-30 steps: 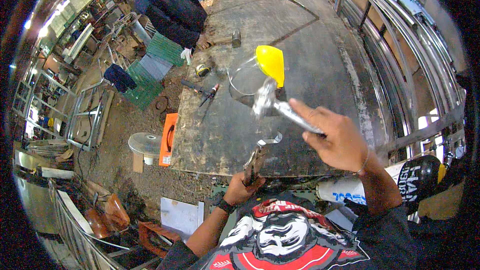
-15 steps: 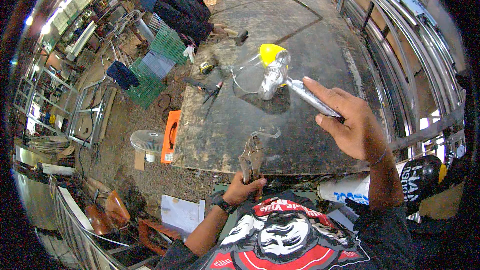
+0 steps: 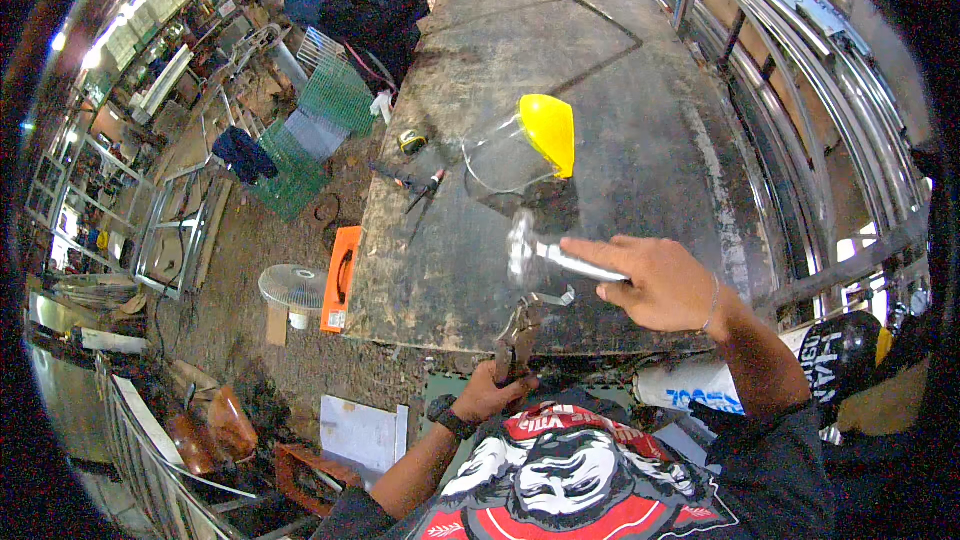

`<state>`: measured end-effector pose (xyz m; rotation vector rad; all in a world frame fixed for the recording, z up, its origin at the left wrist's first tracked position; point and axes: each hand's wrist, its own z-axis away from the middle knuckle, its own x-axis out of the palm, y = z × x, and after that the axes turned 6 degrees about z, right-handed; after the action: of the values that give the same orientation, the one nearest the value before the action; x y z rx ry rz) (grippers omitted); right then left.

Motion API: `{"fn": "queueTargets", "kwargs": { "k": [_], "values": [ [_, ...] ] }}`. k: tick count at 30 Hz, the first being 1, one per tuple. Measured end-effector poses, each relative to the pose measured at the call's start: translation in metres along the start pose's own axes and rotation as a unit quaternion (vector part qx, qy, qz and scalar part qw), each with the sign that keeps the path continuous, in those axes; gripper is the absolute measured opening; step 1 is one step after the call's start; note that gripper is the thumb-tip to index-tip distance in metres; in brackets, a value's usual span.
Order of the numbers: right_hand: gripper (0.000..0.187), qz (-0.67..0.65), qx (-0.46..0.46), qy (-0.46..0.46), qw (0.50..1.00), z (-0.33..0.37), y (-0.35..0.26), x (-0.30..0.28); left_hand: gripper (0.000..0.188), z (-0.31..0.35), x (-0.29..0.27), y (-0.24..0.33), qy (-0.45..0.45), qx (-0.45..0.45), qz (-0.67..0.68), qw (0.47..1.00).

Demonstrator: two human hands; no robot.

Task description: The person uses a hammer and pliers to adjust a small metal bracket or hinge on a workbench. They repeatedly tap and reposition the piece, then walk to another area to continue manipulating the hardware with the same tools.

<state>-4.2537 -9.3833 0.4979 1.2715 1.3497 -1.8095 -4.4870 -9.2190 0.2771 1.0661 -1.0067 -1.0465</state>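
My left hand point(image 3: 487, 395) is closed round the handles of a pair of worn locking pliers point(image 3: 515, 342) at the table's near edge. The jaws of the pliers are on a thin bent metal strip point(image 3: 553, 297), which lies at the table top. A silver hammer point(image 3: 580, 264) is gripped in my right hand point(image 3: 665, 285), with the index finger stretched along its handle. Its head is smeared by motion, just above and left of the strip. Beyond the hammer, a face shield point(image 3: 548, 136) with a yellow crown and clear visor rests on the table.
On the dark table point(image 3: 640, 190) a tape measure point(image 3: 411, 141) and a black tool with a red part point(image 3: 427, 190) lie at the left. An orange case point(image 3: 342, 278) stands by the left edge, near a fan point(image 3: 292, 285). Metal profiles point(image 3: 800, 90) line the right. A dark-clothed person point(image 3: 360, 10) is far left.
My right hand has brought the hammer down and nearer, from over the face shield toward the strip. The pliers have shifted slightly right. The other person's hand and hammer have left the table top.
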Motion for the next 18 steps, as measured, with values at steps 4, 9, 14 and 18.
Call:
{"fn": "queueTargets", "kwargs": {
  "k": [4, 9, 14, 18],
  "values": [
    [0.064, -0.053, 0.008, 0.093, 0.994, -0.008, 0.001, -0.011, 0.022, -0.003, 0.000, 0.008, -0.001, 0.001, 0.012, 1.000],
    [0.064, -0.031, 0.001, 0.159, 0.987, -0.002, -0.009, -0.024, 0.019, -0.001, -0.013, 0.019, -0.015, -0.112, 0.030, 0.993],
    [0.062, 0.081, -0.022, -0.076, 0.994, -0.004, -0.004, 0.001, 0.024, 0.000, -0.015, -0.019, 0.001, 0.002, -0.097, 0.995],
    [0.060, 0.015, -0.021, -0.014, 1.000, -0.012, 0.003, 0.002, 0.024, -0.002, -0.013, -0.016, 0.004, 0.029, -0.088, 0.996]
  ]
}}
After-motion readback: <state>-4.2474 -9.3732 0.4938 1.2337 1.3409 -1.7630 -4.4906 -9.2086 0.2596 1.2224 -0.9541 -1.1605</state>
